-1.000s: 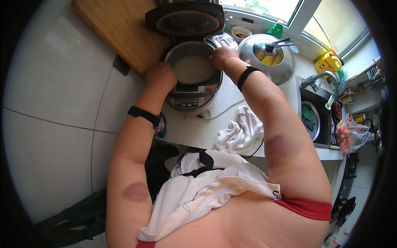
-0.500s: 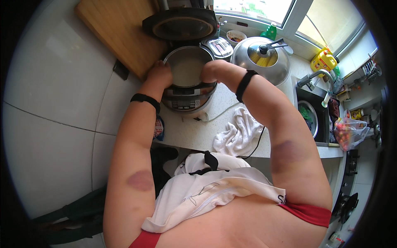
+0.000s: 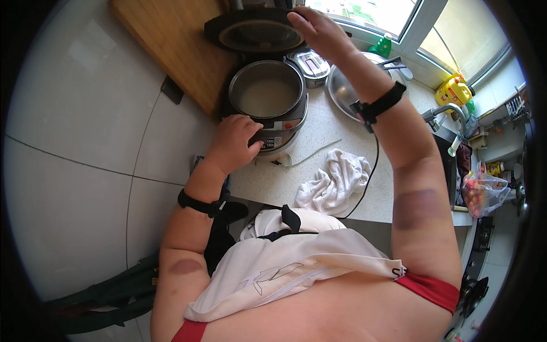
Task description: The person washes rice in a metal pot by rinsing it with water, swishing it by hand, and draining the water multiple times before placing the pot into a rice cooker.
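A rice cooker (image 3: 288,134) stands on the counter with its lid raised. Inside it sits the round inner pot (image 3: 232,91), holding something pale and cloudy. My left hand (image 3: 232,142) rests on the cooker's front left, its fingers and thumb apart near the control panel. Up at the right edge of the open lid (image 3: 250,37), my right hand (image 3: 323,35) has its thumb and fingers around the rim.
A wooden board (image 3: 171,45) leans on the tiled wall at left. Right of the cooker are a small lidded metal box (image 3: 310,65) and a large domed pan lid (image 3: 342,91). A white cloth (image 3: 336,182) lies near the counter's front, beside a cord; the sink (image 3: 447,142) is farther right.
My right hand has gone from the pot's rim up to the lid's edge. My left hand has slid from the pot's left side down to the cooker's front.
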{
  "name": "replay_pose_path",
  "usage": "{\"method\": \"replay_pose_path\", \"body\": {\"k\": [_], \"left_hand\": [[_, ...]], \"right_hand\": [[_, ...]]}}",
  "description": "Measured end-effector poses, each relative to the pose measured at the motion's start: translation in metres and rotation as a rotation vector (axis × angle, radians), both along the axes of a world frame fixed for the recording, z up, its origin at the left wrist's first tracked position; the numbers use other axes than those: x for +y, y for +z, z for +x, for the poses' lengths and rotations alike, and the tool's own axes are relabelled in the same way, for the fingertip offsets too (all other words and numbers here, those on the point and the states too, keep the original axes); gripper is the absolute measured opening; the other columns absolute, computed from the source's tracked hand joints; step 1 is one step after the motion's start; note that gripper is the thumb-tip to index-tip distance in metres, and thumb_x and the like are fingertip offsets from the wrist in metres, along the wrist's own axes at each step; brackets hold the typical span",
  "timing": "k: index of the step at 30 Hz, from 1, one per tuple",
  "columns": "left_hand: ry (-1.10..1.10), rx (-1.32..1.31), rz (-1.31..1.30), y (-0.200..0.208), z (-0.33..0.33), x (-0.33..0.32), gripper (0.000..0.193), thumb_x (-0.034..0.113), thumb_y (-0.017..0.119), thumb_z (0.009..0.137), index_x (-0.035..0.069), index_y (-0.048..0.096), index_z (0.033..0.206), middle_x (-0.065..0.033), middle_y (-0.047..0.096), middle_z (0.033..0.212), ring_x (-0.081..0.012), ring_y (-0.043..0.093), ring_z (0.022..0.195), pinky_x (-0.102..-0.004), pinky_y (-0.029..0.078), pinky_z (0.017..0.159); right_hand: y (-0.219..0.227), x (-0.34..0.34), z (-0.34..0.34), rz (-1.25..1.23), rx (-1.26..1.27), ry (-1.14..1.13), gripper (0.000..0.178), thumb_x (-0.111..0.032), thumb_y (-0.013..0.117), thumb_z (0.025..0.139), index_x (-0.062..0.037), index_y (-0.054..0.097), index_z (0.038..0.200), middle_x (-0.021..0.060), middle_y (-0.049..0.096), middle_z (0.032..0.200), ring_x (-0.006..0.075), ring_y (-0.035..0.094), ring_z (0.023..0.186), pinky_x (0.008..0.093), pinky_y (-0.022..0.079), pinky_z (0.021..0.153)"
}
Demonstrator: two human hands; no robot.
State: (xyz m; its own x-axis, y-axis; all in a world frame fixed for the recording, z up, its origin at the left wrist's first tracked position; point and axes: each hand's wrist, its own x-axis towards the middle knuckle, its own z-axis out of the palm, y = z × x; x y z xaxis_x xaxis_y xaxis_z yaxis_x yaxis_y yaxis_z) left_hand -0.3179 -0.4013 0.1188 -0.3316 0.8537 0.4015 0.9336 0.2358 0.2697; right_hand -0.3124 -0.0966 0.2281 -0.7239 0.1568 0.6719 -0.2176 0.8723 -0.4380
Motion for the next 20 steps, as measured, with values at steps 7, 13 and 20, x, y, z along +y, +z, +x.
{"method": "replay_pose_path", "body": {"k": [7,13,20], "left_hand": [[0.058,0.336,0.011,-0.016,0.008,-0.006,0.03,0.016,0.073,0.078,0.009,0.066,0.107,-0.0055,0.062,0.104,-0.0255,0.056,0.102,-0.0442,0.042,0.095],[0.047,0.536,0.177,-0.021,0.004,-0.007,0.033,0.019,0.072,0.078,0.012,0.063,0.109,-0.0026,0.06,0.112,-0.0215,0.056,0.104,-0.0424,0.04,0.096],[-0.029,0.522,0.175,-0.009,-0.007,0.002,0.037,0.017,0.074,0.081,0.013,0.06,0.115,-0.0052,0.058,0.123,-0.0238,0.054,0.119,-0.0473,0.034,0.107]], "right_hand": [[-0.066,-0.032,0.057,0.081,0.05,0.193,0.033,-0.036,0.057,0.095,-0.0073,0.07,0.104,0.0119,0.068,0.108,0.0316,0.064,0.1,0.0411,0.05,0.088],[-0.109,-0.047,0.084,0.183,0.074,0.214,0.027,-0.029,0.065,0.089,-0.0057,0.072,0.102,0.0112,0.068,0.11,0.0279,0.064,0.106,0.039,0.048,0.092],[-0.146,-0.055,0.1,0.273,-0.032,0.185,0.056,-0.046,0.072,0.079,-0.006,0.066,0.117,0.0155,0.057,0.133,0.0297,0.055,0.123,0.045,0.039,0.108]]}}
